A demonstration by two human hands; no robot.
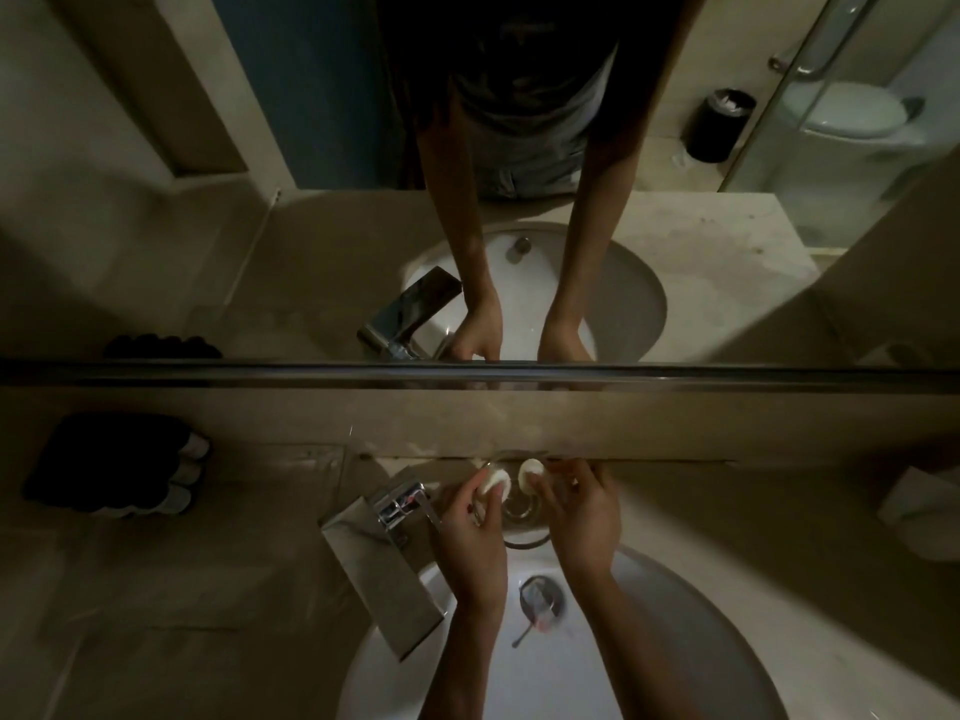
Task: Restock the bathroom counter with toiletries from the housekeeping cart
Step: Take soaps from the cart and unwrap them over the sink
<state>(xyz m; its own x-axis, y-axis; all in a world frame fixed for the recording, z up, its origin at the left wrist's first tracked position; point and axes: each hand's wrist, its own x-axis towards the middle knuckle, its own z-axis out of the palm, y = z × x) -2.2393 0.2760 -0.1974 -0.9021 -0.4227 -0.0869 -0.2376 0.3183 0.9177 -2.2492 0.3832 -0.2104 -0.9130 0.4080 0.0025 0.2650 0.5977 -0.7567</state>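
My left hand [475, 517] pinches a small round white toiletry, perhaps a wrapped soap [494, 483], behind the sink near the wall. My right hand [582, 506] pinches a second small white round one [530, 469]. Both hang just above a clear glass dish [519, 517] that stands on the beige counter [208, 589] behind the white basin [649, 641]. The dim light hides what the white pieces are exactly.
A chrome faucet [384, 553] juts over the basin just left of my left hand. Several dark bottles with pale caps [119, 470] lie on the counter's left. A white folded item [919, 511] sits at the right edge. The mirror [727, 252] above reflects a person's arms.
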